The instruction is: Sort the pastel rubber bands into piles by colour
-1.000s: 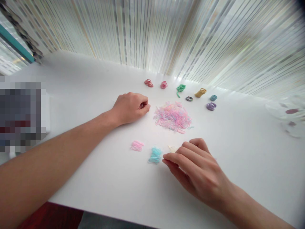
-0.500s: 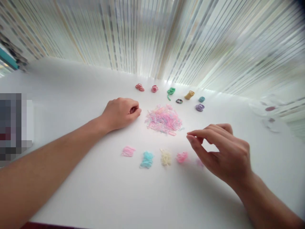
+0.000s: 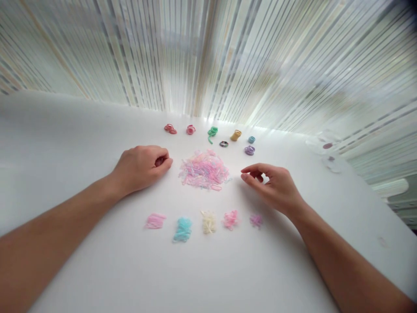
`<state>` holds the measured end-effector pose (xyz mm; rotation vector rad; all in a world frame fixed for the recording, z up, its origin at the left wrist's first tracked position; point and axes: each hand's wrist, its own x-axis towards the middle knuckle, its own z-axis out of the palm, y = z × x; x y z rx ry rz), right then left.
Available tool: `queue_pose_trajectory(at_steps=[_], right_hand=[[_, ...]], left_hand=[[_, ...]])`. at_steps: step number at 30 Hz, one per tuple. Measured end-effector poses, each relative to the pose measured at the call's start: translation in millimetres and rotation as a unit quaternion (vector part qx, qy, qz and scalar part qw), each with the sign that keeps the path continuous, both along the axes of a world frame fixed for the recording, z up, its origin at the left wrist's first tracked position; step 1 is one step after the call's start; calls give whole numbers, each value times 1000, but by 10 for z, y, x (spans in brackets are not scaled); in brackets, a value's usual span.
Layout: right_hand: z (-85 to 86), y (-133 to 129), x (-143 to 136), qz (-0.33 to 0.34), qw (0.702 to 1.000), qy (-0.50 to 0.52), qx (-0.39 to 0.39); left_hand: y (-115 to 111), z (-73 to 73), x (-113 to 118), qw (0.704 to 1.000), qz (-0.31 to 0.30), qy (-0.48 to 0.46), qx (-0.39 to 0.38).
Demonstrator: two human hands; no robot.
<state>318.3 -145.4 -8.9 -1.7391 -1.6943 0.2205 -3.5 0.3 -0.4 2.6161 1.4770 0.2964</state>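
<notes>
A loose pile of small pastel elastic bands, mostly pink and lilac, lies in the middle of the white table. Left of it my left hand rests with its fingers curled closed; what they hold, if anything, is hidden. My right hand hovers just right of the pile, thumb and forefinger a little apart, nothing visible between them. Sorted bands lie nearer me in a row: light pink bands, turquoise bands, cream bands, brighter pink bands and a few purple bands.
Along the back are red coils, a pink coil, a green coil, a mustard coil, a blue coil, a purple coil and a dark multicoloured ring. A string curtain hangs behind. Clear items stand far right.
My right hand has moved away from above the purple bands toward the pile's right side, uncovering them, and its fingertips have parted slightly. My left hand stays closed by the pile. The view has turned right.
</notes>
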Motion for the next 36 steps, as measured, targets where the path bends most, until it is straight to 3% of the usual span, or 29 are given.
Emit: queue_pose_trajectory(at_steps=[12, 36], right_hand=[[-95, 41, 1, 73, 996, 19, -40], [-118, 83, -47, 116, 993, -31, -10]], left_hand=[[6, 8, 7, 1000, -2, 2, 2], [-15, 22, 12, 1000, -3, -2, -2]])
